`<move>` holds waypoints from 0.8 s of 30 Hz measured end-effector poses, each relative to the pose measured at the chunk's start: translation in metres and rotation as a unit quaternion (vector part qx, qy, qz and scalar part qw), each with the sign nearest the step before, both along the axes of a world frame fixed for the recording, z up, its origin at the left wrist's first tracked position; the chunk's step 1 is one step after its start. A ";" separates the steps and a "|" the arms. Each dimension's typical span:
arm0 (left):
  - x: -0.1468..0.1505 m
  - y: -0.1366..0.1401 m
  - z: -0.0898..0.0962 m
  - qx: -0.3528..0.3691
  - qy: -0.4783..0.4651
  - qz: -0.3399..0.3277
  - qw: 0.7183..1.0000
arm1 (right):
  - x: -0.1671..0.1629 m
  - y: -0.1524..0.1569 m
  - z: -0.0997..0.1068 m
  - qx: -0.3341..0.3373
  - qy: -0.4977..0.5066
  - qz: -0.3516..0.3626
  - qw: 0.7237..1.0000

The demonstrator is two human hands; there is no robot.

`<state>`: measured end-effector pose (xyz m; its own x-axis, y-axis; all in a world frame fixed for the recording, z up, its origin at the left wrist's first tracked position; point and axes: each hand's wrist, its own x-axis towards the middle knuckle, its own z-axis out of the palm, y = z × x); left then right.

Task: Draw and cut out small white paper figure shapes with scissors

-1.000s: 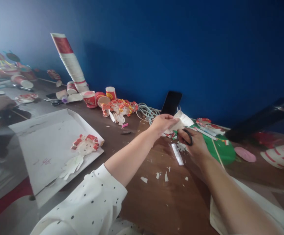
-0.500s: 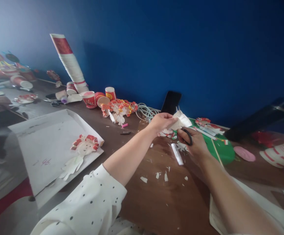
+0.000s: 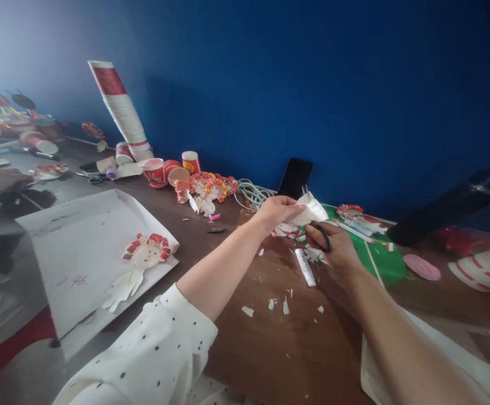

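Observation:
My left hand (image 3: 282, 211) pinches a piece of white paper (image 3: 315, 211) above the table. Around the black handle of a pair of scissors (image 3: 324, 239), my right hand (image 3: 335, 243) is closed. The scissor blades rise behind the paper, with only their tips showing over its top edge; where they meet it is hidden. Below my hands lie a white glue stick (image 3: 305, 268) and several paper scraps (image 3: 286, 306). A red-and-white paper figure (image 3: 287, 230) is partly covered by my hands.
A paper doll (image 3: 147, 256) rests on a white sheet (image 3: 71, 253) at left, near another person's hand (image 3: 4, 183). Behind are a leaning stack of paper cups (image 3: 122, 112), a phone (image 3: 296, 176) and a cable (image 3: 253, 194). A black cylinder (image 3: 447, 205) and a green sheet (image 3: 386, 261) are at right.
My hands stay almost in place, with the paper shifted very slightly left. The other person's hand at the far left has moved a little to the right.

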<state>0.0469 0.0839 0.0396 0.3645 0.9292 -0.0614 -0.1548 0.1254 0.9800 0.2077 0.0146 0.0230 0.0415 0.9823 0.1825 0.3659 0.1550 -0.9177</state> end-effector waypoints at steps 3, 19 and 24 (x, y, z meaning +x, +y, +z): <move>-0.001 0.000 0.001 -0.001 -0.005 0.006 1.000 | 0.000 -0.001 0.001 -0.005 -0.003 -0.013 1.000; 0.001 0.003 -0.002 -0.025 -0.038 0.004 0.999 | -0.002 -0.003 0.007 -0.026 -0.021 -0.024 0.999; 0.003 0.006 -0.009 -0.003 -0.020 0.014 1.000 | -0.005 -0.004 0.006 -0.027 -0.023 -0.041 0.999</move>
